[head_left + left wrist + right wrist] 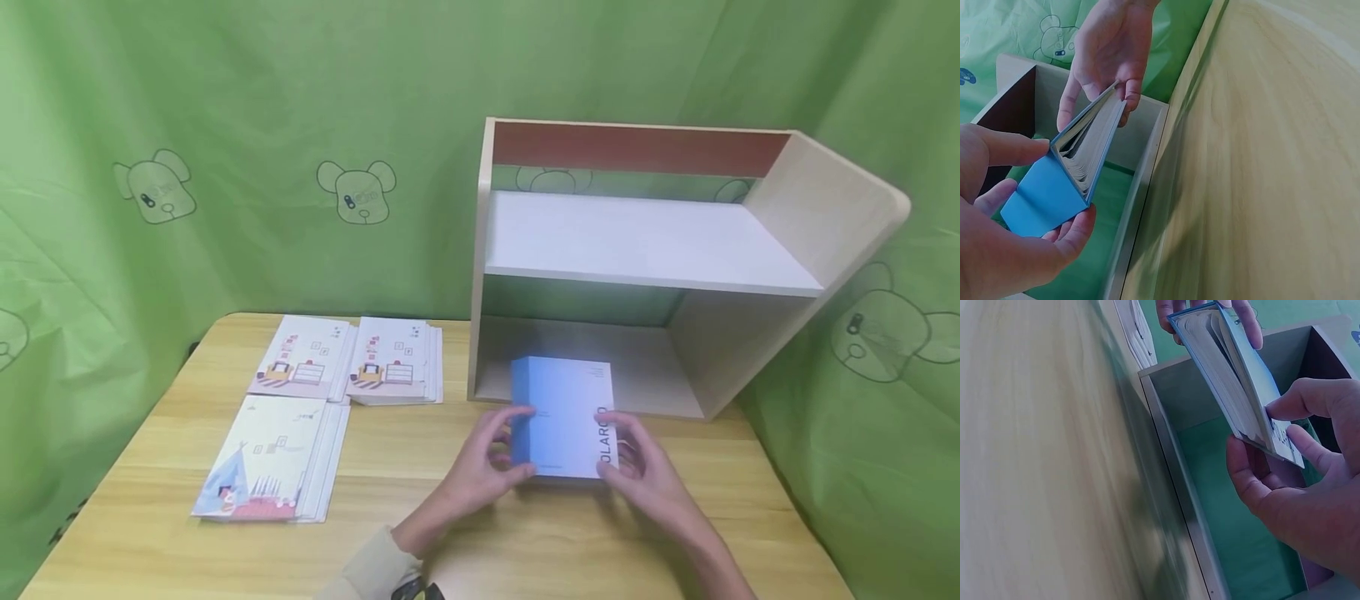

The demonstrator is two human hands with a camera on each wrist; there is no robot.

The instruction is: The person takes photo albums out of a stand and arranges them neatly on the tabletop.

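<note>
Both hands hold a thick book (pixel 566 417) with a blue spine and a pale blue-to-white cover, in front of the shelf in the head view. My left hand (pixel 483 471) grips the spine side, thumb and fingers on the front and back covers. At the opposite edge, my right hand (pixel 648 475) pinches the cover corner by the dark lettering. The left wrist view shows the blue spine (pixel 1047 194) between the left fingers. In the right wrist view, the page block (pixel 1222 375) fans slightly between the covers, above the tabletop.
A two-level wooden shelf unit (pixel 652 242) with a white middle board stands at the table's back right. To the left lie three stacks of illustrated booklets: one at back left (pixel 300 354), another beside it (pixel 390 358), a third in front (pixel 273 454). Green curtain (pixel 247 100) surrounds the table.
</note>
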